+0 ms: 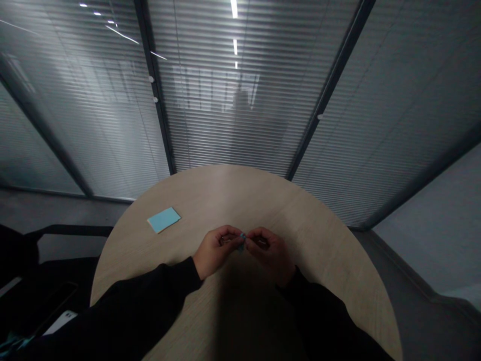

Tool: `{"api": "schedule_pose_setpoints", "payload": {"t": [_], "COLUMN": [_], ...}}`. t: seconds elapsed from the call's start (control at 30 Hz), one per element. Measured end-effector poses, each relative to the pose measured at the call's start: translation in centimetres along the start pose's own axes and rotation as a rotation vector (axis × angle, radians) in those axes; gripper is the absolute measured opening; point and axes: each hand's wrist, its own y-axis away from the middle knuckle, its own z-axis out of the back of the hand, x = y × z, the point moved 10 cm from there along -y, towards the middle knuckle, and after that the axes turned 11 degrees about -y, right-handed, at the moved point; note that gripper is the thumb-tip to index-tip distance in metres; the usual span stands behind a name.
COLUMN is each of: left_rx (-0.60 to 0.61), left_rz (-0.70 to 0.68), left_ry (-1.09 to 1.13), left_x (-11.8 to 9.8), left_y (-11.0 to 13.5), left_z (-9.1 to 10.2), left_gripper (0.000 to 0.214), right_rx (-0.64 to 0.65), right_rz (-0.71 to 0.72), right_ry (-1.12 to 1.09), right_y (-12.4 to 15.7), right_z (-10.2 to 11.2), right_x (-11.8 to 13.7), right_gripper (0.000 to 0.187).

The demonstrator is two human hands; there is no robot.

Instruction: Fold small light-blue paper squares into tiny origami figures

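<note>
Both of my hands meet over the middle of a round, light wooden table (308,235). My left hand (217,250) and my right hand (269,253) each pinch a small light-blue piece of paper (242,240) between their fingertips. The piece is tiny and mostly hidden by the fingers, so its shape cannot be made out. Black sleeves cover both forearms. A flat light-blue sheet (164,219) lies on the table to the far left of my hands, untouched.
Glass partition walls with closed blinds and dark frames (158,100) stand right behind the table. A dark chair (56,260) sits at the left, with a white object (60,322) low beside it. Grey floor lies at the right.
</note>
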Motion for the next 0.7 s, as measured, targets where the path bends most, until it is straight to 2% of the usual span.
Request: {"api": "schedule_pose_setpoints", "payload": {"t": [0.4,0.57,0.7], "left_rx": [0.051,0.026,0.070], "left_rz": [0.050,0.078,0.074], "left_ry": [-0.013,-0.016,0.001], "left_x": [0.3,-0.1,-0.2], "left_y": [-0.1,0.1,0.1], "left_z": [-0.6,-0.5,-1.1], "left_gripper": [0.034,0.035,0.034], "right_rx": [0.004,0.052,0.061], "right_rz": [0.244,0.220,0.190], "right_ry": [0.231,0.189,0.161], "right_y": [0.5,0.5,0.5], "right_z": [-0.1,-0.5,-0.6], "right_x": [2.9,2.5,2.1], "right_gripper": [0.010,0.007,0.007]}}
